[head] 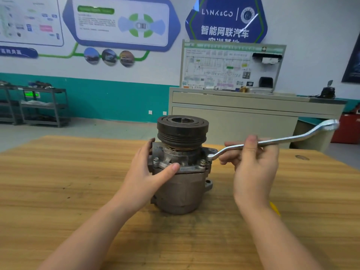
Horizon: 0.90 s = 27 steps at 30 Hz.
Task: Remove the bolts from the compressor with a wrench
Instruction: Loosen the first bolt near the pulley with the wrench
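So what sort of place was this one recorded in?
Likely an automotive training workshop: car-themed wall posters, a wiring-diagram trainer board on a cabinet, metal parts racks, and a compressor on a wooden bench.

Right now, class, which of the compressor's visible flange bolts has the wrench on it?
None of the front two: the wrench ring sits at the right rear corner, beyond the right front bolt; the left front bolt is untouched.

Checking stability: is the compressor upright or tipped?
Upright: the compressor stands on the table, pulley on top, left hand steadying it.
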Each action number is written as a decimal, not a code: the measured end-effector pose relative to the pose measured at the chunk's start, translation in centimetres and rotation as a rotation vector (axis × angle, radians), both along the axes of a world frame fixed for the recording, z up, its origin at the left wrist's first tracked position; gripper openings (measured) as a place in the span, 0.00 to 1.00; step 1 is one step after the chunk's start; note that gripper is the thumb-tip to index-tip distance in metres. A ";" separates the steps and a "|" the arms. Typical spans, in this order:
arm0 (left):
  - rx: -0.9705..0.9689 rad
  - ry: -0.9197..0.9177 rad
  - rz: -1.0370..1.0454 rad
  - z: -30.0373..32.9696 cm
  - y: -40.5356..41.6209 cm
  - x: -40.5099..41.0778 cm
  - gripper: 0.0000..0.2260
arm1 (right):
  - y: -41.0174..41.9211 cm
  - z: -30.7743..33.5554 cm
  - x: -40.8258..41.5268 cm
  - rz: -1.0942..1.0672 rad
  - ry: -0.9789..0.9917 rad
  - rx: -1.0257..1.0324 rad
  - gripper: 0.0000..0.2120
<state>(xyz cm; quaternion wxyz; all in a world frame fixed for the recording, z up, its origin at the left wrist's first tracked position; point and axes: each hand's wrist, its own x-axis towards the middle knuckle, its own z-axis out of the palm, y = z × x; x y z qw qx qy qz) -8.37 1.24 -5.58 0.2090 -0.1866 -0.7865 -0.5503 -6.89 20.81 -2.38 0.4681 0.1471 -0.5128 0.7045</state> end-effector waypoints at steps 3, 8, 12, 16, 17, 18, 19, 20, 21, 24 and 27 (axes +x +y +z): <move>-0.009 -0.011 0.001 0.0 0.0 0.0 0.45 | -1.2 -0.6 0.8 -0.104 0.150 0.286 0.06; -0.021 -0.020 0.029 -0.1 0.0 -0.2 0.46 | -1.4 -1.4 1.2 -0.210 0.331 0.575 0.06; -0.027 -0.021 0.023 -0.2 -0.1 -0.4 0.42 | -2.2 -1.8 1.4 -0.369 0.475 0.878 0.06; -0.026 -0.017 0.048 -0.2 -0.2 -0.1 0.47 | -3.1 -1.8 1.8 -0.167 0.294 0.393 0.04; -0.025 -0.023 0.047 -0.1 -0.1 -0.1 0.47 | -3.0 -1.5 1.6 -0.069 0.201 0.174 0.05; -0.022 -0.028 0.044 -0.1 -0.1 0.1 0.47 | -2.7 -1.1 1.3 0.014 0.087 -0.009 0.06; -0.020 -0.030 0.041 0.0 -0.1 0.1 0.47 | -2.2 -0.6 0.7 0.110 -0.048 -0.154 0.08; -0.020 -0.030 0.039 0.0 0.0 0.2 0.45 | -1.5 -0.1 0.1 0.225 -0.179 -0.268 0.08; -0.022 -0.027 0.040 0.0 0.0 0.2 0.44 | -0.8 0.4 -0.4 0.348 -0.283 -0.368 0.08; -0.035 -0.022 0.041 0.1 0.0 0.2 0.44 | 0.9 1.2 -1.3 0.568 -0.316 -0.610 0.11; -0.045 -0.032 0.042 0.2 0.1 0.2 0.45 | 1.0 1.2 -0.8 0.391 -0.196 -0.450 0.10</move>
